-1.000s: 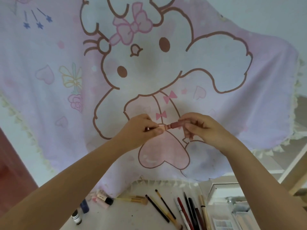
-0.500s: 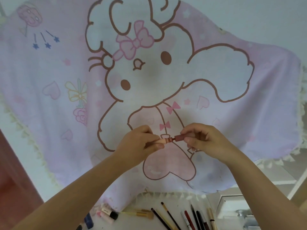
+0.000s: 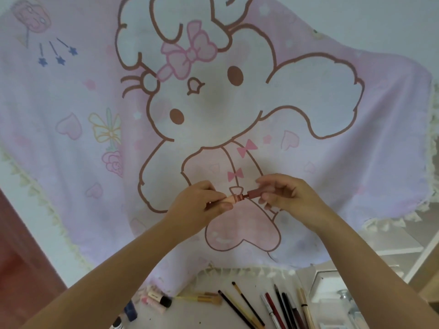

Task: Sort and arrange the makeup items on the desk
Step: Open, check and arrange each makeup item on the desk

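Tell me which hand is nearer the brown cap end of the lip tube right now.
Right. The right hand pinches the brown cap in its fingers. The left hand holds the tube's other, paler end, apart from the cap.
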A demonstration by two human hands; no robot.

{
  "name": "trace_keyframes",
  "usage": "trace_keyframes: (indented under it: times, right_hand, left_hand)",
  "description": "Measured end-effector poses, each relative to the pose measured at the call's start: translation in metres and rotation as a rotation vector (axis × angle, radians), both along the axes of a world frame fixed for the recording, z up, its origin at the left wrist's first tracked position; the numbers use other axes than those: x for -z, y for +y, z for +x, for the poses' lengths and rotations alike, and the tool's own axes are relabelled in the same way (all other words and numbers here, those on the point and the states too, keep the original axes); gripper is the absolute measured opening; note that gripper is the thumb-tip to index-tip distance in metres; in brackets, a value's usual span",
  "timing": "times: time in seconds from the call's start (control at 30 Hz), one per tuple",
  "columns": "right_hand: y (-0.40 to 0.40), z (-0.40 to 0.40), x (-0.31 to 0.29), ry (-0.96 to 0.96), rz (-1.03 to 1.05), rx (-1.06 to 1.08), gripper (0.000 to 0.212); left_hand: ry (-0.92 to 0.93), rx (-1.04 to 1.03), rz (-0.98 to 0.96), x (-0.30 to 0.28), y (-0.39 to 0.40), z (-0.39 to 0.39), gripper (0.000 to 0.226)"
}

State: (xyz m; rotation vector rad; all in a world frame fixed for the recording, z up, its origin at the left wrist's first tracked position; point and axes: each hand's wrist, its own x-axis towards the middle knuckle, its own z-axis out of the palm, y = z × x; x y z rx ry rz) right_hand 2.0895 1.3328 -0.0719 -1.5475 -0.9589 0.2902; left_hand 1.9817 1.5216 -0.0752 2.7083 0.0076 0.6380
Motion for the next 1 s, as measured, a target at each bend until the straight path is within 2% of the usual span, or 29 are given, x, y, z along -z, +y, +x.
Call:
trace_keyframes:
  times: [0.1, 0.17, 0.27, 0.33, 0.5, 0.67, 0.73, 0.8, 0.87, 0.93, 1.0]
  right_hand:
    - [0.004, 0.0, 0.022, 0.276, 0.064, 0.071, 0.031]
    - [0.006, -0.001, 0.047, 0.466, 0.001, 0.137, 0.028]
    - [0.006, -0.007, 0.086, 0.697, -0.088, 0.13, 0.018]
    - [0.007, -0.015, 0.104, 0.823, -0.059, 0.121, 0.01]
    - [0.007, -0.028, 0.135, 0.95, 0.046, 0.098, 0.016]
    - [0.0, -0.027, 0.156, 0.929, 0.072, 0.124, 0.016]
    - [-0.004, -0.022, 0.16, 0.888, 0.02, 0.163, 0.017]
    - [-0.01, -0.011, 0.163, 0.707, -0.189, 0.304, 0.014]
    - [-0.016, 0.001, 0.168, 0.46, -0.477, 0.405, 0.02]
    - [-0.02, 0.009, 0.181, 0.319, -0.741, 0.391, 0.033]
    - [-0.022, 0.012, 0.201, 0.19, -0.99, 0.371, 0.037]
  left_hand:
    - [0.034, -0.037, 0.008, 0.017, -0.004, 0.002, 0.031]
    - [0.064, -0.083, -0.06, 0.033, -0.01, 0.004, 0.029]
    - [0.225, -0.058, -0.336, 0.061, -0.024, 0.007, 0.01]
    - [0.322, -0.021, -0.475, 0.076, -0.034, 0.011, 0.005]
    - [0.394, 0.085, -0.59, 0.111, -0.054, 0.017, 0.029]
    - [0.444, 0.093, -0.729, 0.128, -0.065, 0.019, 0.029]
    - [0.505, 0.098, -0.75, 0.134, -0.065, 0.022, 0.026]
    - [0.59, 0.071, -0.686, 0.145, -0.062, 0.025, 0.019]
    - [0.68, 0.02, -0.531, 0.162, -0.054, 0.026, 0.02]
    - [0.749, -0.005, -0.327, 0.188, -0.041, 0.023, 0.019]
    - [0.805, -0.028, -0.15, 0.218, -0.03, 0.015, 0.019]
